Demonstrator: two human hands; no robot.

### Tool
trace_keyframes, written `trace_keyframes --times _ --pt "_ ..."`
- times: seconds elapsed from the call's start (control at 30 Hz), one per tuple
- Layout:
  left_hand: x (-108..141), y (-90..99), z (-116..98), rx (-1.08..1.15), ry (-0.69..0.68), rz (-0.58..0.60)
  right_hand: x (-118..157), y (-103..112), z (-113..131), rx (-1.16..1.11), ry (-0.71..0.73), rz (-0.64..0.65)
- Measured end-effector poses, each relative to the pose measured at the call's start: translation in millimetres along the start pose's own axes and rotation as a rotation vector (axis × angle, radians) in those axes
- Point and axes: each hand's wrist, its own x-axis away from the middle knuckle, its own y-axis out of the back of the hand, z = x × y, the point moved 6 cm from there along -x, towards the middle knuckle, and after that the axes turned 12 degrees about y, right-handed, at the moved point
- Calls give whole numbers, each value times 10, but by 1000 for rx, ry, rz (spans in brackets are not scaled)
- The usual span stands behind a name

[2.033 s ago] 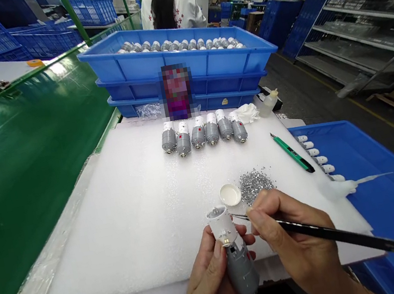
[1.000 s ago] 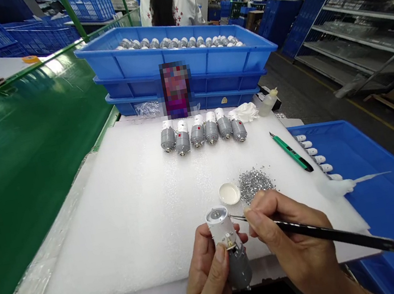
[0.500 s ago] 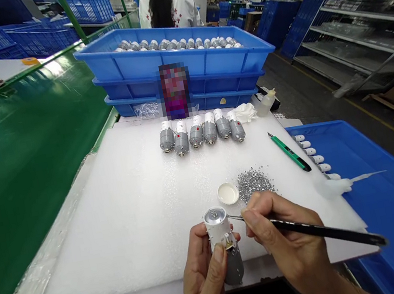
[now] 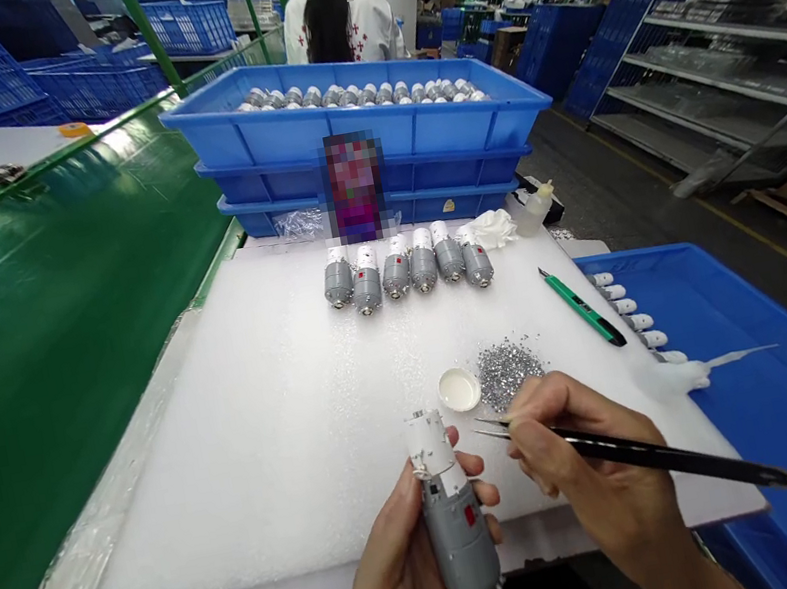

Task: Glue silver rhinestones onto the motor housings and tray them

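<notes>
My left hand [image 4: 402, 562] is wrapped round a white-and-grey spacecraft model [image 4: 459, 527], tilted with its white end away from me and a red mark on its grey body. Black tweezers [image 4: 643, 457] are pinched in my right hand [image 4: 599, 471], their metal tips slightly apart and a short way right of the model. I cannot make out anything between the tips. Just beyond them lie a small white round dish [image 4: 459, 389] and a pile of tiny silvery parts [image 4: 508, 373].
Several similar models [image 4: 395, 272] stand in a row at the back of the white foam sheet [image 4: 237, 444]. Behind them are stacked blue crates [image 4: 363, 122]. A green utility knife [image 4: 582, 305], squeeze bottles [image 4: 671, 375] and a blue tray [image 4: 779, 409] lie right. A person [image 4: 344, 14] is ahead.
My left hand has turned and lowered the model, so its side with the red mark now shows. The tweezers have come away from its white end, and their tips have spread.
</notes>
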Motion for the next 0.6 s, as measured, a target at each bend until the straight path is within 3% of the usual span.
trace_keyframes --times 0.2,0.37,0.43,0.6 --pt "-58 -45 81 195 254 264 79 191 -53 112 -13 26" --pt "-94 -72 118 250 305 329 121 288 -116 159 -13 29" --pt "-78 -58 119 227 295 271 150 348 -182 185 -39 35" --pt "-9 47 13 30 141 -24 245 528 -376 367 -70 129"
